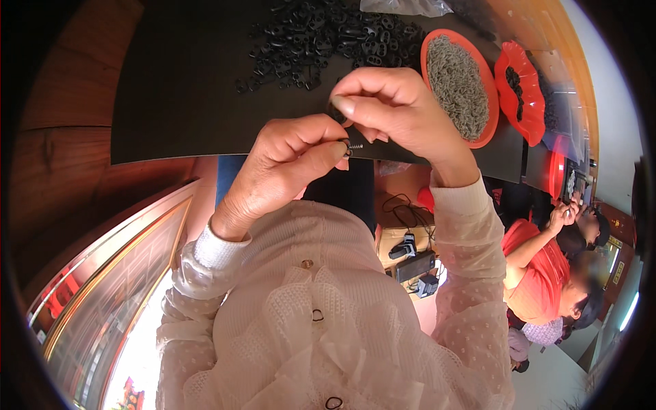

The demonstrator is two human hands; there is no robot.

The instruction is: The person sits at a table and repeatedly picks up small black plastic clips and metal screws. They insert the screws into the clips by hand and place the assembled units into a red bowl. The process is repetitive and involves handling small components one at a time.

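Observation:
My left hand (283,164) pinches a tiny metal spring (353,145) between thumb and forefinger, just over the near edge of a black table mat (178,96). My right hand (393,109) hovers right above it, fingertips closed on a small black plastic piece (336,113) that is mostly hidden by the fingers. The two hands almost touch at the spring. Behind them lies a heap of black plastic parts (321,37).
An orange bowl (486,75) full of small grey springs stands to the right of my hands. A red scalloped dish (523,92) with black bits sits beyond it. Another person in an orange top (540,266) works at the far right. Two black rings lie on my white blouse.

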